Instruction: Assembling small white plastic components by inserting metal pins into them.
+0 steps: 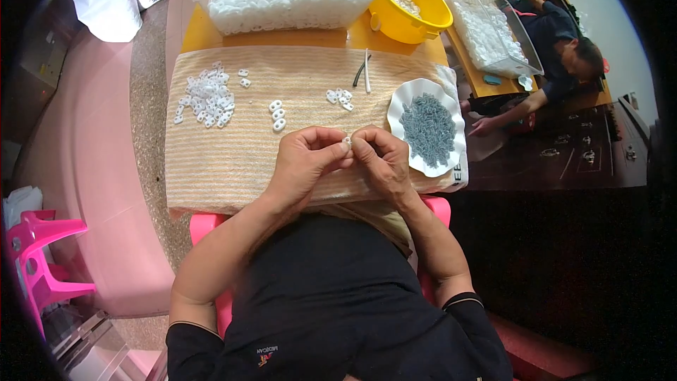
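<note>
My left hand (pixel 300 162) and my right hand (pixel 384 162) meet above the near part of a striped cloth (pixel 247 162). A small white plastic piece (pixel 347 140) is pinched between their fingertips, mostly covered by them. Beyond my left hand sits a short column of white oval pieces with two holes (pixel 277 114). A small cluster of white pieces (pixel 340 96) lies past my fingertips. To the right, a white scalloped dish (pixel 397 102) holds many tiny grey parts (pixel 429 129), too small to name. A heap of small white pieces (pixel 209 99) rests at the left.
One white and one black thin stick (pixel 367 70) lie at the cloth's far side. Behind stand a clear bin of white pieces (pixel 289 0) and a yellow basin (pixel 437 27). A co-worker (pixel 564 49) sits at the right beside another bin (pixel 490 32). Pink stools (pixel 53 261) stand left.
</note>
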Demonstrator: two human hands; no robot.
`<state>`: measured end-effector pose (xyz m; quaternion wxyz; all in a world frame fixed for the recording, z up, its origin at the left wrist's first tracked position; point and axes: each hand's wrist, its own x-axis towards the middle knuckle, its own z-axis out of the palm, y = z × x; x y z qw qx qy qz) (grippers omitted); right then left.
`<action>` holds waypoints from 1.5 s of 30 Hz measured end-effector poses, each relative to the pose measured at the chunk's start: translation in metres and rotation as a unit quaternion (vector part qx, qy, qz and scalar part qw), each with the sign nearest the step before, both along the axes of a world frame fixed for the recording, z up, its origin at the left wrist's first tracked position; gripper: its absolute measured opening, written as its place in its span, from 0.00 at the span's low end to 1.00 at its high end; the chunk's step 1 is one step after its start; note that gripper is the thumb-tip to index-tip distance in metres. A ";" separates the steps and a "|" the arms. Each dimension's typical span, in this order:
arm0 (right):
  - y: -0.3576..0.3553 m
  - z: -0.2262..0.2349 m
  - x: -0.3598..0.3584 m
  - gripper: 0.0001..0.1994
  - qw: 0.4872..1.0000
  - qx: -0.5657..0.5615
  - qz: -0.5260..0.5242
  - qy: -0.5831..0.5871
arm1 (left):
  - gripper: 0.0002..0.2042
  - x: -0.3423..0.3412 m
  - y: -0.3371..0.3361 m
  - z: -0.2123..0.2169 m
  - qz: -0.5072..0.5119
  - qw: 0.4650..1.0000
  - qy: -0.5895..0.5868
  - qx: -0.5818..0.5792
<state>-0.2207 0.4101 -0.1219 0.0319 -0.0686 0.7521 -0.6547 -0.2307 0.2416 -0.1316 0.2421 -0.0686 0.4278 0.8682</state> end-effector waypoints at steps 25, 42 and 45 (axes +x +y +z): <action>-0.007 0.010 -0.001 0.10 0.999 0.036 0.014 -0.006 | 0.07 0.004 0.004 0.000 0.041 0.997 0.055 -0.044; 0.008 -0.006 -0.009 0.11 0.996 -0.055 0.011 -0.072 | 0.07 -0.013 -0.016 0.005 0.035 0.999 0.029 -0.024; 0.008 -0.006 -0.008 0.09 0.996 -0.059 -0.011 -0.070 | 0.07 -0.019 -0.023 0.012 0.043 0.998 0.041 -0.022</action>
